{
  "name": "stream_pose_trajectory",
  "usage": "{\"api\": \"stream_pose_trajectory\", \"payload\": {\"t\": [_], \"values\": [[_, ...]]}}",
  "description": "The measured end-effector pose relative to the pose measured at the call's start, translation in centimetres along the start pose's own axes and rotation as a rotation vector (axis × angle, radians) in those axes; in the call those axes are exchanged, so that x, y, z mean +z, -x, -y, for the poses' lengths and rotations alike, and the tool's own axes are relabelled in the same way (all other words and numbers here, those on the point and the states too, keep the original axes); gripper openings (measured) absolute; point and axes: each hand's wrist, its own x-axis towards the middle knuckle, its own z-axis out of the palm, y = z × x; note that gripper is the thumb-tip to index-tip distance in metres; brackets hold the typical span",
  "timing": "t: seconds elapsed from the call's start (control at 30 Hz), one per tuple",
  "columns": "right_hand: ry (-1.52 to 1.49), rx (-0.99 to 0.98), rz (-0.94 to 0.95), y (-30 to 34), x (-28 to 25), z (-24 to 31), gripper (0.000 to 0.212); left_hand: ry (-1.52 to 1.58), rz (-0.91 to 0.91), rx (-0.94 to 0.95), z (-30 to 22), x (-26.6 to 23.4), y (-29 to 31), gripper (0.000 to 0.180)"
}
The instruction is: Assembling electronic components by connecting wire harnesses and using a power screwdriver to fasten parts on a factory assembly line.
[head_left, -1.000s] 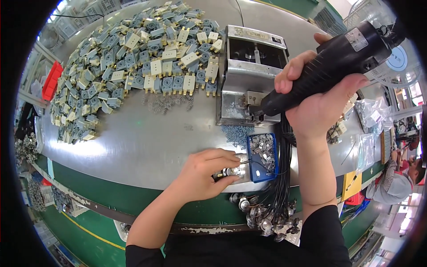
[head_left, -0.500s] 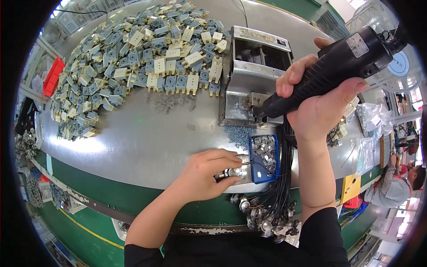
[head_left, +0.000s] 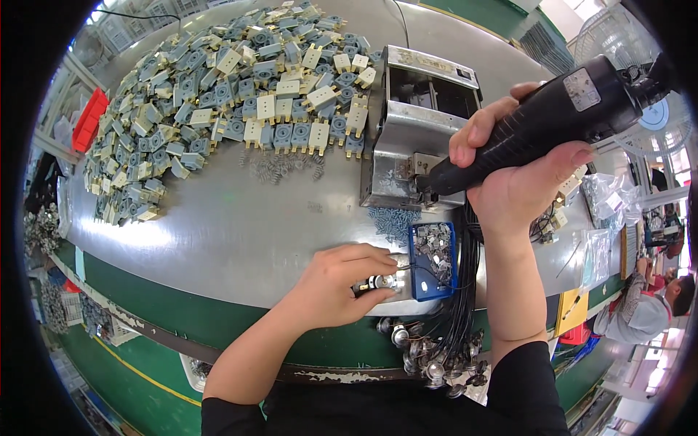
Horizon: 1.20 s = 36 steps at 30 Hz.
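Note:
My right hand (head_left: 509, 163) is wrapped round a black electric screwdriver (head_left: 538, 120), held slanting, with its nose at the front of a metal box-like screw feeder (head_left: 414, 120). Whether the bit touches the feeder cannot be made out. Low on the bench, my left hand (head_left: 338, 283) closes thumb and fingers round a small round metal lamp-holder-like part (head_left: 379, 282), with a thin black wire running from it. Right beside that hand lies a blue tray (head_left: 425, 291) with small metal pieces. Small bluish screws (head_left: 392, 224) lie heaped between feeder and tray.
A big pile of grey and cream plastic blocks (head_left: 240, 87) covers the bench's far left, with loose springs (head_left: 280, 167) before it. Black cables (head_left: 469, 269) with round metal ends (head_left: 435, 369) hang over the near edge. A co-worker (head_left: 640, 312) sits at the far right.
The screwdriver's nose has shifted slightly left and down, toward the feeder's front. My left hand keeps its hold on the metal part, and the view has moved a little.

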Motion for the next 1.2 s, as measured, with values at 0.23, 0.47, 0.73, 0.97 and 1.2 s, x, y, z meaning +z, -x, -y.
{"api": "stream_pose_trajectory", "payload": {"t": [0.23,0.47,0.73,0.97,1.2], "values": [[0.009,0.08,0.116,1.3,-0.1,1.0,0.115,0.011,-0.003,-0.007,-0.3,0.0,-0.2,0.032],[-0.032,0.034,0.019,0.4,0.0,1.9,0.122,0.009,-0.007,-0.015,0.0,-0.1,0.1,0.033],[-0.086,0.009,0.007,0.1,-0.5,1.2,0.118,0.019,0.0,-0.016,-0.2,0.0,0.0,0.033],[0.009,-0.056,0.002,-0.5,-0.4,0.4,0.116,0.021,0.005,-0.028,0.0,-0.1,0.1,0.033],[-0.024,-0.035,0.002,-0.4,-0.1,0.2,0.114,0.022,0.01,-0.029,0.0,-0.2,0.0,0.034]]}}
